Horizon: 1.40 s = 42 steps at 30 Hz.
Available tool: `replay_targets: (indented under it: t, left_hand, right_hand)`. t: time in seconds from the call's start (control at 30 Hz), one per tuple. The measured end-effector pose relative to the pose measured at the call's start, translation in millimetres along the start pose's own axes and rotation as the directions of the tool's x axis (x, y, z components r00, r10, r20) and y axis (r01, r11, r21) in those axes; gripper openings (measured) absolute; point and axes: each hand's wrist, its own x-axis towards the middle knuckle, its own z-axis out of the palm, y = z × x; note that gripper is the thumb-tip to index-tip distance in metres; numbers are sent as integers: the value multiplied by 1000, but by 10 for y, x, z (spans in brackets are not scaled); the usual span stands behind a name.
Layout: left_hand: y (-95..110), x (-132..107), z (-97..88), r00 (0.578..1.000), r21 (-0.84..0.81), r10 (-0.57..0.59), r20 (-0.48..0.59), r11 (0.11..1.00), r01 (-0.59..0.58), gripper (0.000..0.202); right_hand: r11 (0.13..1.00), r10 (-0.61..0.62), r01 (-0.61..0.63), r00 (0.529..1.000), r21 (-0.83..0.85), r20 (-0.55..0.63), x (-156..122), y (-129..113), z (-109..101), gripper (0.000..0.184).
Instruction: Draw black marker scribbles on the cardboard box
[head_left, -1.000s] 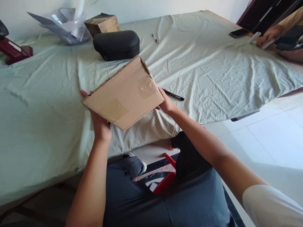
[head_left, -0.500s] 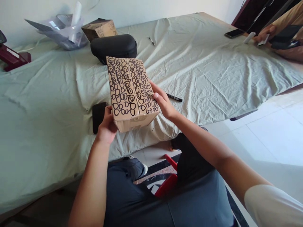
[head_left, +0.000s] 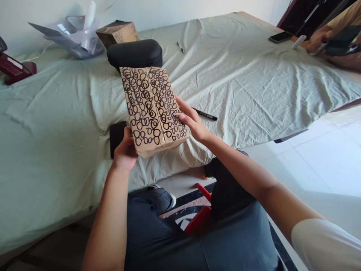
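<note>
Bright, even daylight, sharp in the middle.
The cardboard box (head_left: 152, 109) is crisp, with soft shadow beneath it; to its right the floor (head_left: 332, 158) glares near white. Far behind it to the left, the clear plastic (head_left: 73, 34) looks smeared, perhaps overexposed. Lines bow toward the frame edges.

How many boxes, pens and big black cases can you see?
Boxes: 2, the scribbled box between the left hand and right hand, and the far box.
Pens: 2, the black pen and the small pen.
Big black cases: 1, the black case.
Total: 5.
</note>
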Motion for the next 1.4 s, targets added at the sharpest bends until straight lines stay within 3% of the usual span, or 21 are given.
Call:
replay_targets:
  t: [0.27,0.47,0.57,0.67,0.97,1.3,1.4]
  left_hand:
    - [-3,5,17,999,-17,-31,23,999,31,42]
    - [-31,5,-16,999,-86,-24,43,996,28,43]
    - [-49,16,-27,998,-141,-19,55,990,27,46]
    - [-68,31,-38,997,-196,-16,72,980,30,49]
    - [-80,46,-46,992,-256,-29,123,965,59,50]
    - [-141,66,-72,992,-276,-4,122,960,38,46]
    - [-165,81,-57,996,-287,27,84,958,-2,54]
  right_hand:
    - [999,46,-46,999,-13,-12,-18,-37,-9,65]
    - [999,-9,13,997,-43,80,21,36,-49,77]
    - [988,-46,68,988,-141,151,72,136,-93,89]
    - [966,-108,139,983,-218,150,112,213,-120,98]
    - [959,-71,92,994,-266,87,108,163,-103,84]
    - [977,-75,86,995,-194,64,85,137,-71,87]
    - [975,-71,91,992,-204,103,85,144,-64,90]
